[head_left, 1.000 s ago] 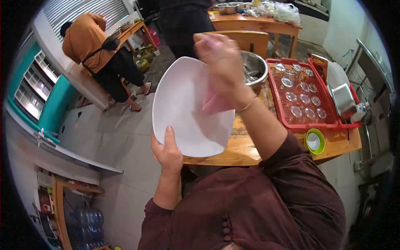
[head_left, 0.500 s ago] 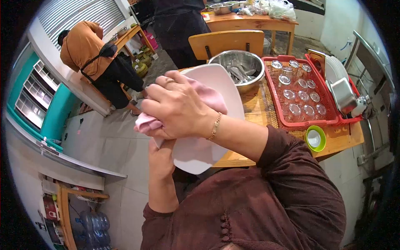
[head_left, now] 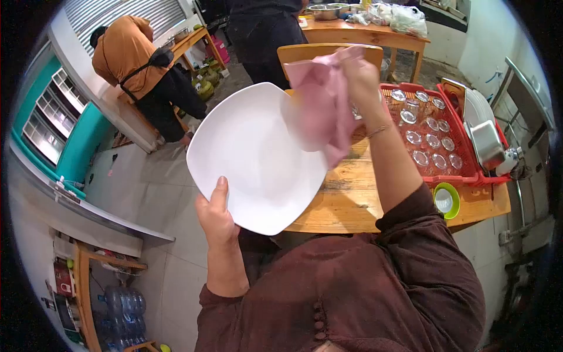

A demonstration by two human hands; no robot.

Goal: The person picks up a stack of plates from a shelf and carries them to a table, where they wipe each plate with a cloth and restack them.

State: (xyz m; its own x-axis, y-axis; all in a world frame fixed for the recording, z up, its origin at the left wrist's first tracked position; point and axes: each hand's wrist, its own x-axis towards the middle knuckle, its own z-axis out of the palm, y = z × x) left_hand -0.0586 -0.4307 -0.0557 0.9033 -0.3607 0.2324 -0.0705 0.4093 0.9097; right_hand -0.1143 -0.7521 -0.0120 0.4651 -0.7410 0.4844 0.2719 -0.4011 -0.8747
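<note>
A large white squarish plate (head_left: 252, 158) is tilted up in front of me. My left hand (head_left: 217, 214) grips its lower left edge, thumb on the front face and the other fingers behind. At the plate's upper right, my right hand (head_left: 359, 79) holds a pink cloth (head_left: 328, 105), which hangs down over the plate's right edge and is partly blurred. The cloth and hand mostly hide the steel bowl behind them.
A red basket (head_left: 463, 170) of upturned glasses stands on the wooden table (head_left: 346, 202), with a green bowl (head_left: 447, 200) near its corner. Stacked plates (head_left: 476, 108) are at the right. Two people (head_left: 132, 53) (head_left: 261, 41) stand beyond.
My right hand has moved right and up with the cloth, away from my left hand. The plate has turned its face toward me and shows more fully.
</note>
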